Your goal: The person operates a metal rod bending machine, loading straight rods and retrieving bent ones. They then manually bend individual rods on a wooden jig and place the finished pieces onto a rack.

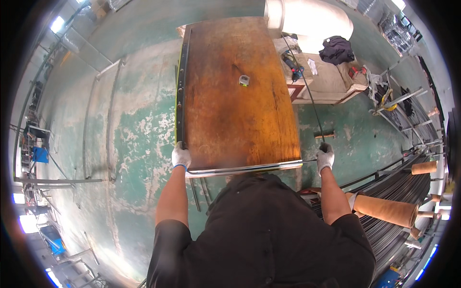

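A worn brown wooden tabletop (240, 110) lies in front of me. My left hand (181, 157), in a white glove, is closed at its near left corner, where a dark bar (181, 91) along the left edge meets a silvery metal strip (240, 169) along the near edge. What its fingers grip is hidden. Off the right side, my gloved right hand (325, 158) is closed around a long thin dark rod (309, 93) that slants away toward the far side. A thin piece also runs from the near edge to this hand. A tape measure (244, 80) rests on the tabletop.
Beyond the right edge, a beige sofa (319, 85) carries a cordless power tool (293, 67) and dark clothing (337, 50). A large white roll (317, 21) is behind it. At lower right are a rack of long dark bars (394, 211) and a brown roll (386, 210).
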### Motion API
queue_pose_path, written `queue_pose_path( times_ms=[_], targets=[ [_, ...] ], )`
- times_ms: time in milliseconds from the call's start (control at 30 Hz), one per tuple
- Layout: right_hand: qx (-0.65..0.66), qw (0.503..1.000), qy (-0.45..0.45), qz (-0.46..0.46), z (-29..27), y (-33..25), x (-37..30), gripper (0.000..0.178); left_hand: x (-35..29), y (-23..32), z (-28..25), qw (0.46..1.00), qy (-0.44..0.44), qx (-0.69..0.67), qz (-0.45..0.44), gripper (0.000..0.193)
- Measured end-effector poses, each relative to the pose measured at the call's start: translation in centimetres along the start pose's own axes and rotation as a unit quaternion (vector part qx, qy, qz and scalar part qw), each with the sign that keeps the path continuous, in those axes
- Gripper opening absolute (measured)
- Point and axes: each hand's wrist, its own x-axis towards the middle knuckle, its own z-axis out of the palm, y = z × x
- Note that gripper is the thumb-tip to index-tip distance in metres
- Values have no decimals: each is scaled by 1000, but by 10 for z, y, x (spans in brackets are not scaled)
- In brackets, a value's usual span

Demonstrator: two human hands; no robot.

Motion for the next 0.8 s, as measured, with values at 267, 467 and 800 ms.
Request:
queue_pose_path(
  times_ms=[267, 467, 800],
  targets=[
    [-31, 981, 30, 189, 7, 1, 62, 42, 2, -11, 7, 995, -32, 93, -18, 19],
    [2, 946, 53, 320, -7, 62, 103, 37, -38, 59, -23, 982, -3, 179, 56, 44],
    [80, 922, 15, 379, 35, 35, 97, 27, -123, 51, -4, 958, -117, 164, 204, 32]
  ],
)
